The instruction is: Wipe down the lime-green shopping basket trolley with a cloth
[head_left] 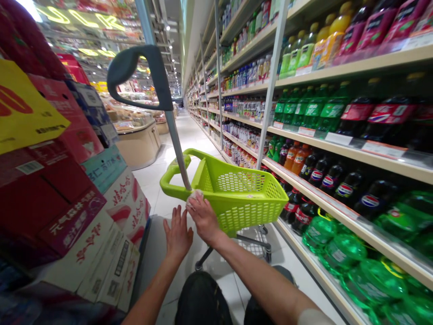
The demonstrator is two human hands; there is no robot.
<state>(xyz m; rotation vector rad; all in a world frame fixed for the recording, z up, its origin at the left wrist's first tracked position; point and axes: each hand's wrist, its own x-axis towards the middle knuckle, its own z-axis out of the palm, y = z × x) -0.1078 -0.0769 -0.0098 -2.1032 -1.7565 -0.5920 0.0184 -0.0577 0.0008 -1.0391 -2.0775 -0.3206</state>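
Observation:
A lime-green shopping cart basket point(253, 215) with perforated walls stands in front of my knees on a wheeled frame. From its near rim a metal pole rises to a grey loop handle point(165, 85). My right hand point(204, 219) presses a crumpled pale cloth or tissue point(195, 197) against the green rim near the foot of the pole. Just left of it, my left hand point(177, 232) hovers with fingers spread, holding nothing. Part of the cloth is hidden under my right fingers.
Shelves of bottled drinks point(324, 108) line the right side, with large green bottles point(372, 275) at the bottom. Stacked cartons point(81, 243) stand close on the left. A tiled aisle point(182, 122) runs ahead, past a rounded display counter point(135, 146).

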